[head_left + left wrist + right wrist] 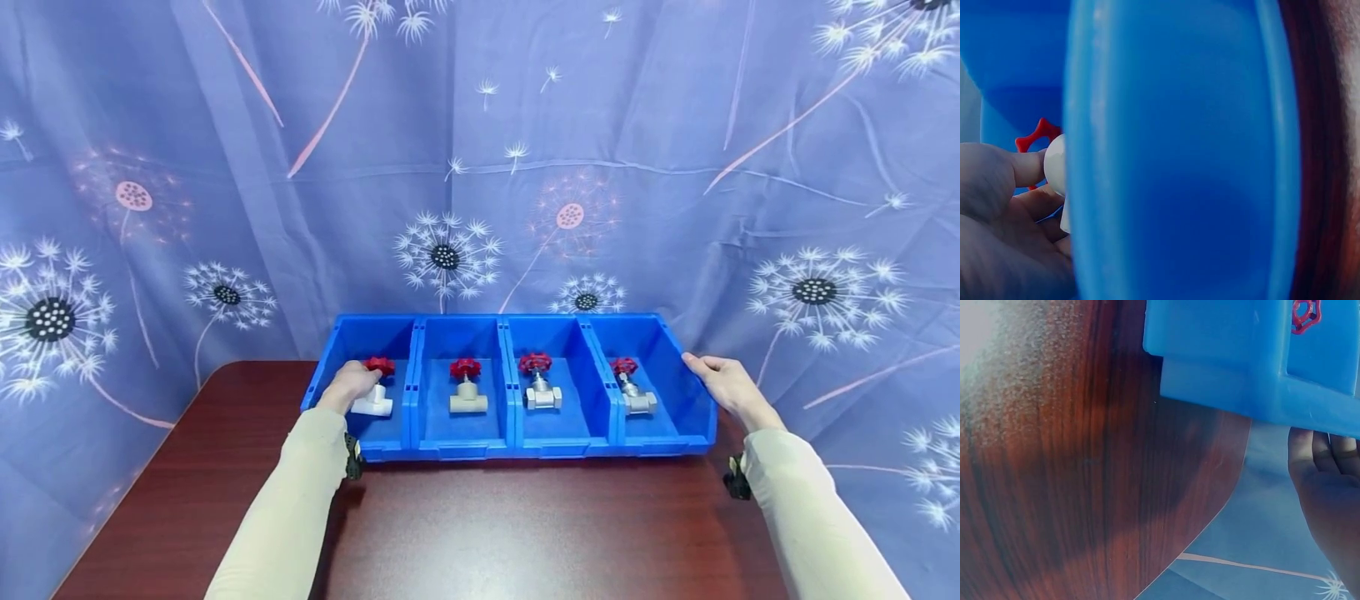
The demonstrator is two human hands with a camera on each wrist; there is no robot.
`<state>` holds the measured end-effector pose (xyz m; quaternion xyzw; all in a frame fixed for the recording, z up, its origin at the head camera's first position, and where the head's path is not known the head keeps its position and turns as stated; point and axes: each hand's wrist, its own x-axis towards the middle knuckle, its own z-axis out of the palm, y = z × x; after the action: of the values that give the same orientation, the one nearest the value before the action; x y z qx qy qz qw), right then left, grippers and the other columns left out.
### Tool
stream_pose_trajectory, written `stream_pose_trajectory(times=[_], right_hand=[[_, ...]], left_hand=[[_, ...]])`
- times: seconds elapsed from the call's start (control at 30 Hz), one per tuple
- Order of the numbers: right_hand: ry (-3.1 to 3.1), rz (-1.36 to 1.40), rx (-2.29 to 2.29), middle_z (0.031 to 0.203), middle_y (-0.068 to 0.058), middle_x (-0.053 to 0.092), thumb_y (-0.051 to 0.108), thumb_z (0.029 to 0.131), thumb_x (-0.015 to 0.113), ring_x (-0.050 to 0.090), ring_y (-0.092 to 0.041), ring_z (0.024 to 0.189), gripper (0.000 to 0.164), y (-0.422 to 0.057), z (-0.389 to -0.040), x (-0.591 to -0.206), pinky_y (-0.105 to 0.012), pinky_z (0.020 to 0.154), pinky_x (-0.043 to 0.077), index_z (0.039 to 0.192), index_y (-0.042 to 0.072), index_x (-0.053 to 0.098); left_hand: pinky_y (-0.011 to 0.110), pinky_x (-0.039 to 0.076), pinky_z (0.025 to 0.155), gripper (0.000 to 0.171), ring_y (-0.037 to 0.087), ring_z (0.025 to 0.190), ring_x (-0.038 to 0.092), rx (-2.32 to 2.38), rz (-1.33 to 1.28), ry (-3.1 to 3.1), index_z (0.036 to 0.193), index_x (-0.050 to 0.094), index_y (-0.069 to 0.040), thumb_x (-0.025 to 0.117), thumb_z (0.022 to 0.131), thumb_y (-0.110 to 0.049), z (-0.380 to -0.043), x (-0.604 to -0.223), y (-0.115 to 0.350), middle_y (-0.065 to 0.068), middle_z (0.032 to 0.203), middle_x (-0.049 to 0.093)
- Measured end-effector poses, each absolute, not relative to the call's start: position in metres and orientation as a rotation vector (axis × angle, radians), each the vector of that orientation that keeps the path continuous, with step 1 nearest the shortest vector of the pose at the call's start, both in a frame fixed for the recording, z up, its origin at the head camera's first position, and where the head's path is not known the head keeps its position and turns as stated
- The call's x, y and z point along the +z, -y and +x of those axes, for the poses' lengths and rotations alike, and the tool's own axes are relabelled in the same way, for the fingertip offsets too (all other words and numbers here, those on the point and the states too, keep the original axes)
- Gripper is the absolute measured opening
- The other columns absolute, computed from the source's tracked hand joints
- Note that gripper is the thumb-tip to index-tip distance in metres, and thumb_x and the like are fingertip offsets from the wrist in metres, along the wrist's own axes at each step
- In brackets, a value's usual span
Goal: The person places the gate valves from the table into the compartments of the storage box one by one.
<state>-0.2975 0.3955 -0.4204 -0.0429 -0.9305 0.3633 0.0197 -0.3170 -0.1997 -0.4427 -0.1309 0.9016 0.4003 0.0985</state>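
Observation:
A row of joined blue bins spans the back of the table. Inside the leftmost bin my left hand pinches a white plastic valve with a red handwheel. The left wrist view shows the thumb against this white valve, the other fingers partly hidden behind the bin wall. At the far right, my right hand grips the side of the end bin, one fingertip at the rim. In the right wrist view its other fingers meet the bin's outer wall.
A beige plastic valve lies in the second bin. Two metal valves, one here and one in the rightmost bin, also have red handwheels. The reddish-brown table stretches in front; a blue dandelion-print curtain hangs behind.

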Motion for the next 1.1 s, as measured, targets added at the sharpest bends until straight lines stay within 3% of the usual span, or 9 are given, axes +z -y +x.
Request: stream_pose_trajectory(times=[0.2, 0.37, 0.53, 0.67, 0.8, 1.1], right_hand=[[2.878, -0.134, 1.126, 0.11, -0.024, 0.061, 0.059, 0.099, 0.039, 0.051, -0.04, 0.103, 0.067, -0.3936, -0.2977, -0.4222, -0.049, 0.084, 0.039, 0.1, -0.003, 0.064], [2.863, -0.121, 1.102, 0.104, -0.021, 0.061, 0.059, 0.099, 0.04, 0.051, -0.039, 0.099, 0.066, -0.3934, -0.2977, -0.4227, -0.046, 0.081, 0.038, 0.094, -0.002, 0.064], [2.856, -0.118, 1.095, 0.105, -0.023, 0.062, 0.058, 0.099, 0.04, 0.052, -0.038, 0.098, 0.065, -0.3938, -0.2996, -0.4247, -0.045, 0.081, 0.039, 0.095, -0.002, 0.065], [2.838, -0.104, 1.096, 0.092, -0.017, 0.061, 0.057, 0.099, 0.043, 0.051, -0.034, 0.09, 0.064, -0.3935, -0.3013, -0.4265, -0.04, 0.075, 0.037, 0.089, -0.002, 0.064], [2.827, -0.097, 1.1, 0.083, -0.011, 0.057, 0.055, 0.1, 0.044, 0.048, -0.031, 0.085, 0.062, -0.3928, -0.3014, -0.4264, -0.037, 0.072, 0.034, 0.084, -0.002, 0.062], [2.863, -0.138, 1.11, 0.106, -0.023, 0.062, 0.061, 0.098, 0.04, 0.052, -0.04, 0.1, 0.067, -0.3953, -0.299, -0.4235, -0.048, 0.083, 0.039, 0.099, -0.002, 0.065]], left_hand=[[0.044, 0.046, 0.087, 0.037, 0.032, 0.094, 0.055, 1.102, -0.376, -2.733, 0.117, 0.058, 0.011, 0.047, 0.101, -0.022, -0.3118, -0.4434, 0.1988, 0.024, 0.111, 0.059], [0.047, 0.044, 0.092, 0.041, 0.034, 0.099, 0.054, 1.084, -0.358, -2.744, 0.122, 0.056, 0.013, 0.047, 0.101, -0.021, -0.3106, -0.4426, 0.1994, 0.028, 0.123, 0.057], [0.045, 0.046, 0.086, 0.041, 0.034, 0.096, 0.055, 1.098, -0.381, -2.721, 0.122, 0.055, 0.013, 0.046, 0.102, -0.021, -0.3099, -0.4425, 0.2002, 0.026, 0.115, 0.057], [0.039, 0.046, 0.076, 0.039, 0.032, 0.089, 0.055, 1.102, -0.383, -2.733, 0.118, 0.057, 0.012, 0.046, 0.101, -0.021, -0.3103, -0.446, 0.2018, 0.022, 0.105, 0.058], [0.041, 0.046, 0.078, 0.04, 0.032, 0.09, 0.055, 1.117, -0.383, -2.729, 0.12, 0.057, 0.013, 0.046, 0.101, -0.021, -0.3104, -0.4476, 0.2022, 0.023, 0.108, 0.058], [0.042, 0.046, 0.078, 0.038, 0.031, 0.089, 0.054, 1.131, -0.379, -2.693, 0.117, 0.058, 0.01, 0.043, 0.102, -0.02, -0.31, -0.4413, 0.1976, 0.019, 0.1, 0.058]])
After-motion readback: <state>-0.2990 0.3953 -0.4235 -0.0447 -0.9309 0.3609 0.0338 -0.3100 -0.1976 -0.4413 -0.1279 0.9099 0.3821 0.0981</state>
